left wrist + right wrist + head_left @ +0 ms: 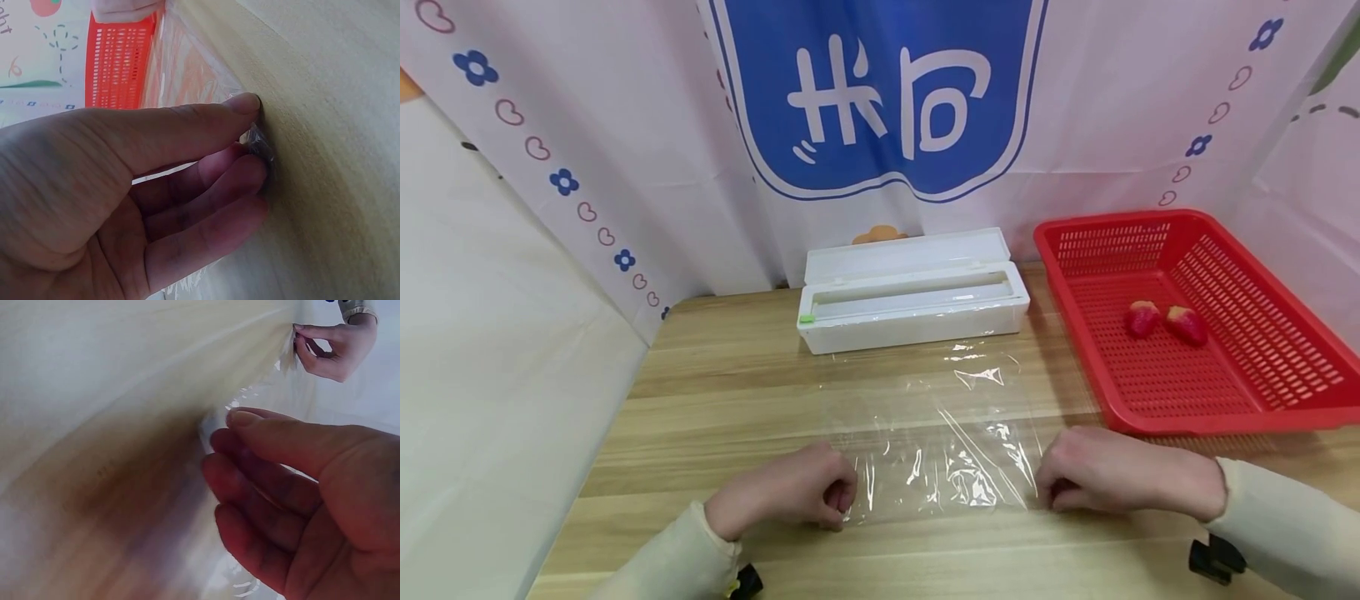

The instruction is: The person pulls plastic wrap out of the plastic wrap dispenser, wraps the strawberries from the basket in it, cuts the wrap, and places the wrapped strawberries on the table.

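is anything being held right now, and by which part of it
Yes, a sheet of clear plastic film: the left grip pinches its near left corner, the right grip its near right corner.

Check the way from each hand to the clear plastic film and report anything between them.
Nothing visible is in the way: the left hand and right hand already pinch the film near its closest corners. The red basket sits off to the right.

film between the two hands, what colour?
The film is clear and colourless, with whitish glare streaks; the head view shows it best.
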Motion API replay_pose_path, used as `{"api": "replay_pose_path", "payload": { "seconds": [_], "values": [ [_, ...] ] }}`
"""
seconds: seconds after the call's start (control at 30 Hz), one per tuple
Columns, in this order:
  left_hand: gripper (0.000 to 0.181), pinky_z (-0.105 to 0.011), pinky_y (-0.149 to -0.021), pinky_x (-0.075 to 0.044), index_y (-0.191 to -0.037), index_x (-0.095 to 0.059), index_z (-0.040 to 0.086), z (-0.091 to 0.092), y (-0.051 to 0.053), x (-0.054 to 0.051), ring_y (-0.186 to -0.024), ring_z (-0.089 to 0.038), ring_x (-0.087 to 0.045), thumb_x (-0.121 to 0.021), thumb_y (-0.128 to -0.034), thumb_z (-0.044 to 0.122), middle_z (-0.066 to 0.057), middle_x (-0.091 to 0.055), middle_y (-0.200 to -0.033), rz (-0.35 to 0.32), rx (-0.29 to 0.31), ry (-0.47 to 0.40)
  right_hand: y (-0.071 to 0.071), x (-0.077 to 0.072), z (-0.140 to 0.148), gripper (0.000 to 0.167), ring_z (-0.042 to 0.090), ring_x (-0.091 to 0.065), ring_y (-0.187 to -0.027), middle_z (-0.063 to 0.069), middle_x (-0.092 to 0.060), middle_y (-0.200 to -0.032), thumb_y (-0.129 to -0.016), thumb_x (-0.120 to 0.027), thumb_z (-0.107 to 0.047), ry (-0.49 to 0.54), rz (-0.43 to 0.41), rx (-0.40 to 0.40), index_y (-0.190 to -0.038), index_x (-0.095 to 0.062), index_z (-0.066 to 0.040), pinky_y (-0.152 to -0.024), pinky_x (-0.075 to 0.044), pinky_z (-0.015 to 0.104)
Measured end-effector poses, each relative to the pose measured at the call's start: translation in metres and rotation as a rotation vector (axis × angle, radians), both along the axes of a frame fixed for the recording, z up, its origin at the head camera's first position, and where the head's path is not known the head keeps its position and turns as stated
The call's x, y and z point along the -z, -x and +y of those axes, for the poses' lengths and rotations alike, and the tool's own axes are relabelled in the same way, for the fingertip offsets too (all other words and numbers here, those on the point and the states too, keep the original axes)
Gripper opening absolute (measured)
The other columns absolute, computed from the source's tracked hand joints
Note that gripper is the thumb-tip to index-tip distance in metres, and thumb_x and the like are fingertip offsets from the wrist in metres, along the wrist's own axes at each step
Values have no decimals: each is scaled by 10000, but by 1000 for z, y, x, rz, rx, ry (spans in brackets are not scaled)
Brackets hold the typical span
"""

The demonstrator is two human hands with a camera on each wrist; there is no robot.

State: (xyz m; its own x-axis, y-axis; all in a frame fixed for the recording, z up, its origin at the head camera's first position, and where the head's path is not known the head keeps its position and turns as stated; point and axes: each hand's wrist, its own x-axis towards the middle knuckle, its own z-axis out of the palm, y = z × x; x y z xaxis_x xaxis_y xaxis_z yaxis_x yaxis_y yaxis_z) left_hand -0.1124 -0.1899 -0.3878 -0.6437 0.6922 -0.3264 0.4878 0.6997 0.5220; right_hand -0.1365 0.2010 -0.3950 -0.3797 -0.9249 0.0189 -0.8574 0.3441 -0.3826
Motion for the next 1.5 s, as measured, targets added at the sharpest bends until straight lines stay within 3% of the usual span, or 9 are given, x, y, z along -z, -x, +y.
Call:
{"api": "replay_pose_path", "payload": {
  "seconds": [0.13,0.3,0.57,0.7,0.77,0.97,1.2,1.37,1.5],
  "values": [
    [259,-124,-489,-396,-647,-587,145,0,0,0,-527,63,-427,-819,-695,40,152,-464,-574,-5,2,-3,0,-10,2,197,-128,-563,-724,-255,-659,-777,-788,-796,-151,-24,1,12,-811,-733,-336,-628,-478,81],
    [268,-118,-487,-388,-640,-581,149,0,1,0,-527,66,-422,-818,-687,34,154,-460,-575,-5,11,-14,-4,-31,5,164,-115,-566,-734,-223,-682,-804,-812,-784,-141,-44,-58,55,-848,-756,-298,-638,-502,105],
    [279,-118,-491,-393,-637,-579,156,-1,1,1,-528,67,-424,-829,-678,38,153,-463,-576,2,16,-22,0,-75,12,154,-102,-574,-766,-196,-708,-900,-887,-739,-205,38,-143,54,-997,-747,-312,-636,-530,130],
    [278,-120,-493,-400,-637,-584,156,0,2,1,-529,66,-429,-836,-683,48,153,-470,-577,-4,15,-19,12,-102,22,159,-90,-584,-762,-224,-699,-917,-879,-752,-268,0,-111,136,-1021,-738,-337,-656,-548,157],
    [275,-122,-494,-401,-638,-586,151,0,2,0,-528,64,-429,-837,-685,49,151,-472,-577,-9,13,-16,21,-116,27,184,-84,-583,-753,-243,-691,-903,-855,-775,-297,-53,-86,215,-1018,-732,-372,-681,-537,157],
    [273,-121,-498,-399,-637,-588,143,1,2,0,-529,66,-427,-840,-684,49,153,-468,-574,-14,7,-6,58,-145,46,259,-24,-597,-720,-198,-686,-863,-806,-821,-234,-152,-58,413,-1002,-731,-378,-662,-544,171],
    [275,-125,-498,-403,-641,-591,144,0,2,2,-530,59,-435,-846,-686,53,149,-476,-575,-37,-14,-17,108,-150,73,279,24,-628,-807,-98,-729,-957,-809,-811,-232,-246,-27,573,-1077,-741,-263,-706,-541,160],
    [285,-126,-497,-399,-635,-585,148,0,2,3,-530,57,-434,-851,-683,56,150,-470,-573,-39,-21,-15,136,-139,90,338,92,-630,-843,-32,-724,-1005,-805,-812,-228,-267,-15,644,-1129,-727,-183,-719,-553,204],
    [287,-125,-495,-396,-634,-584,146,-1,3,3,-529,55,-433,-852,-685,56,148,-469,-570,-45,-26,-15,155,-126,103,381,141,-644,-875,44,-725,-1040,-811,-806,-213,-276,-18,678,-1164,-707,-109,-766,-600,333]
  ]
}}
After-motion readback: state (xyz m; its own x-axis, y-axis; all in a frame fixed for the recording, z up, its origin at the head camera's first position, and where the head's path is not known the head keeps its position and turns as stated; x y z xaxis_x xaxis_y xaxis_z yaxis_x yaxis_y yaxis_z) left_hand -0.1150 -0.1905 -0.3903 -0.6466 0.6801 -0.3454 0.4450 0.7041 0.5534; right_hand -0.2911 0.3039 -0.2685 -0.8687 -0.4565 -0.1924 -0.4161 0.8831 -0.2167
